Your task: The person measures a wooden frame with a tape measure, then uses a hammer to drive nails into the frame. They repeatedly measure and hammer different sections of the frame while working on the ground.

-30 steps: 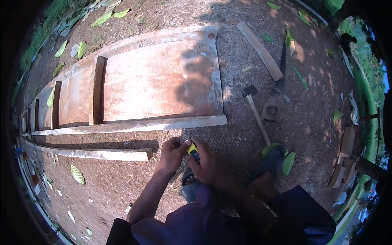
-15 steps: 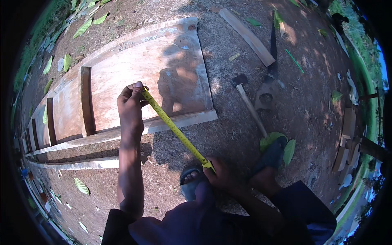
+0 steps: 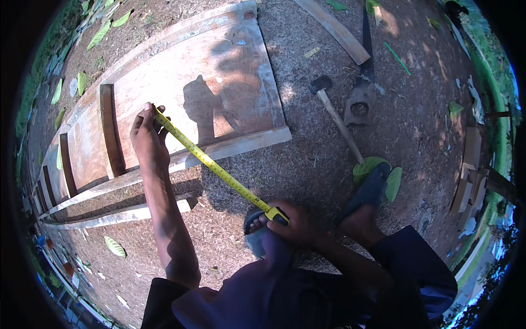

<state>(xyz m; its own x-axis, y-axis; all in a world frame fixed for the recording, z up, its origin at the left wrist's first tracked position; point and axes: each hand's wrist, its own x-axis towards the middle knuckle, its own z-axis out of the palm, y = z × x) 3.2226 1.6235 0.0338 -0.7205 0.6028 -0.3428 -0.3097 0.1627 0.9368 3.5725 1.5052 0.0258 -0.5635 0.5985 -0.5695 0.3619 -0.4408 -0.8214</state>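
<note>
A yellow tape measure (image 3: 211,163) stretches slantwise between my two hands, its blade pulled out. My left hand (image 3: 147,131) is closed in a pinch on the blade's free end, above the plywood panel. The black and yellow case of the tape sits in my right hand (image 3: 293,223), with the fingers wrapped round it, just over my left sandal. Beneath my left hand lies the wooden panel (image 3: 159,88), a plywood sheet edged with battens and crossed by several wooden bars. My right fingers are partly in shadow.
A hammer (image 3: 341,122) with a wooden handle lies right of the panel, beside a handsaw (image 3: 361,98). A loose plank (image 3: 337,28) lies beyond them. One long batten (image 3: 126,214) rests near the panel's front edge. Wood offcuts (image 3: 468,175) are piled at the far right.
My left hand has moved left, drawing more of the blade out of the case. My right hand still holds the case, which has turned slightly. The view has shifted a little.
</note>
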